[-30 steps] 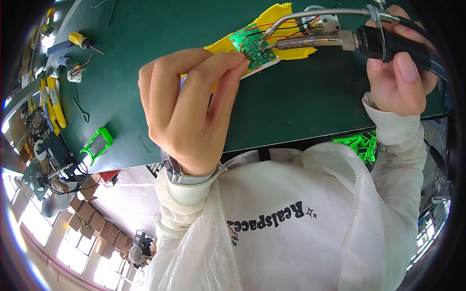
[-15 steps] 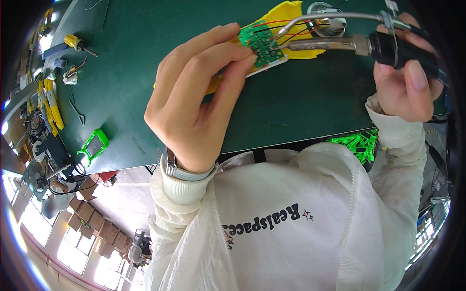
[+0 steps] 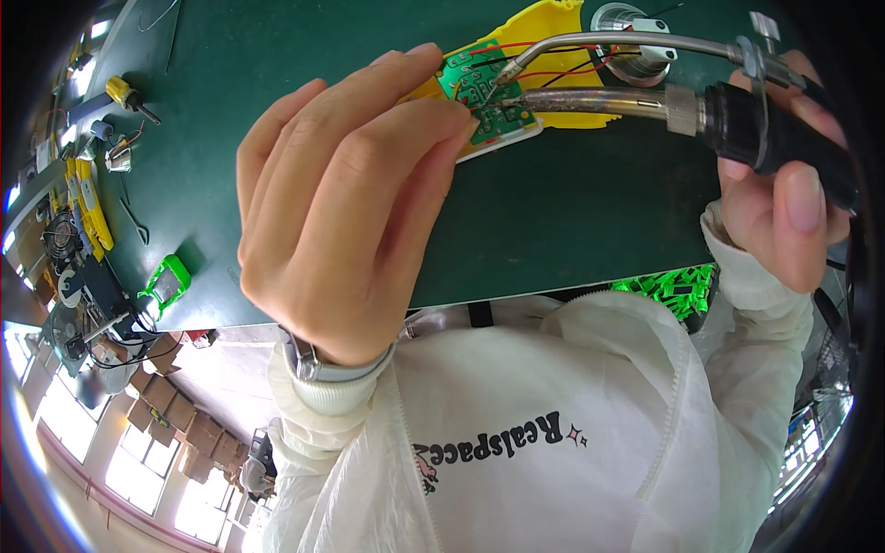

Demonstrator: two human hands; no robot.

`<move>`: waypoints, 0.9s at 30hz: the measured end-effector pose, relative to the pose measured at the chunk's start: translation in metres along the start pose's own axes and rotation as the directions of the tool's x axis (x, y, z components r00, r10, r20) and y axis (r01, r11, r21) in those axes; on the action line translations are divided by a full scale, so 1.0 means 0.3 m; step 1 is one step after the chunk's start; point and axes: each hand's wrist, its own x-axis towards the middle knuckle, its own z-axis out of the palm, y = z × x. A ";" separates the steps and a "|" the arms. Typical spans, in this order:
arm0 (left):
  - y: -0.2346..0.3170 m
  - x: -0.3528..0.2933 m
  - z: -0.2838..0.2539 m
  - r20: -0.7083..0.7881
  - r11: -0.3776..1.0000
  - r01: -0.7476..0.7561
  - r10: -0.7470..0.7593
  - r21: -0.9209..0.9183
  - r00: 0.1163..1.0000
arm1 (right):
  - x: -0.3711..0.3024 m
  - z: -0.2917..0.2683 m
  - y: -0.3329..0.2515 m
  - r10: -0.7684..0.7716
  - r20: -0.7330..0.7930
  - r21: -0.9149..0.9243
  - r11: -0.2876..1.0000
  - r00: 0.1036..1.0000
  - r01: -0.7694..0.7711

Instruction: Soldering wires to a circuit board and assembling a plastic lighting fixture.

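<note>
My left hand (image 3: 341, 184) is closed at the left side of a green circuit board (image 3: 489, 88), its thumb and a finger pinching what looks like a thin wire against the board. Another fingertip rests at the board's upper left corner. The board lies on a yellow plastic housing (image 3: 581, 120) with a white edge; red and black wires run from it to a round silver and white part (image 3: 645, 55). My right hand (image 3: 784, 203) is wrapped round the black handle of a soldering iron (image 3: 604, 100). A bent metal feed tube (image 3: 636, 40) is clamped along the iron, and both tips meet the board.
On the left of the dark green tabletop (image 3: 553, 221) lie a bright green plastic frame (image 3: 168, 284), a yellow-handled screwdriver (image 3: 124, 92), yellow housings (image 3: 88, 207) and a small metal hook (image 3: 135, 221). A bin of green plastic parts (image 3: 668, 290) sits below the table's near edge.
The iron's handle and my right hand have come down slightly in view. My left hand appears further left and larger, its fingertips still at the board. The iron still reaches the board.
</note>
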 end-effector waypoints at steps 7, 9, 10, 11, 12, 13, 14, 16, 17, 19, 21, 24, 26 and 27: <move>0.007 0.001 -0.004 0.026 0.999 0.032 -0.032 0.006 0.999 | -0.229 -0.132 0.068 0.418 0.094 0.243 0.871 0.904 -0.428; 0.006 0.001 -0.003 0.017 1.000 0.013 -0.014 0.016 1.000 | -0.212 -0.116 0.060 0.394 0.087 0.206 0.892 0.915 -0.403; 0.006 0.001 -0.003 0.008 1.000 -0.007 0.006 0.024 1.000 | -0.194 -0.107 0.050 0.387 0.086 0.190 0.898 0.918 -0.397; 0.006 0.001 -0.002 0.007 1.000 0.001 -0.001 0.027 1.000 | -0.176 -0.098 0.041 0.381 0.089 0.176 0.903 0.920 -0.391; 0.006 0.002 -0.003 0.006 1.000 -0.001 0.001 0.031 1.000 | -0.162 -0.094 0.030 0.374 0.089 0.165 0.909 0.923 -0.384; 0.007 0.002 -0.003 0.000 0.999 -0.012 0.012 0.039 1.000 | -0.154 -0.093 0.026 0.365 0.089 0.153 0.915 0.927 -0.375; 0.007 0.002 -0.003 0.000 0.999 -0.004 0.004 0.038 1.000 | -0.152 -0.097 0.027 0.358 0.090 0.137 0.920 0.929 -0.367; 0.008 0.003 -0.004 -0.003 0.999 -0.012 0.012 0.049 1.000 | -0.169 -0.119 0.046 0.340 0.096 0.106 0.931 0.935 -0.349; 0.008 0.003 -0.003 -0.005 0.999 -0.004 0.005 0.042 1.000 | -0.182 -0.134 0.060 0.322 0.108 0.080 0.940 0.941 -0.331; 0.007 0.003 -0.004 -0.010 0.999 -0.021 0.021 0.037 1.000 | -0.208 -0.161 0.085 0.258 0.148 0.005 0.965 0.955 -0.261; 0.005 0.003 -0.003 -0.007 0.999 -0.016 0.017 0.036 1.000 | -0.214 -0.171 0.089 0.204 0.166 -0.054 0.979 0.965 -0.198; 0.004 0.003 -0.004 -0.002 1.000 -0.005 0.005 0.031 1.000 | -0.175 -0.132 0.045 0.304 0.100 0.025 0.951 0.947 -0.308; 0.004 0.002 -0.005 0.005 1.000 0.007 -0.007 0.022 1.000 | -0.122 -0.073 0.021 0.174 0.044 0.048 0.983 0.984 -0.176; 0.006 0.001 -0.005 0.007 1.000 0.010 -0.011 0.016 1.000 | -0.095 -0.037 0.027 -0.018 0.017 0.017 1.000 1.000 0.018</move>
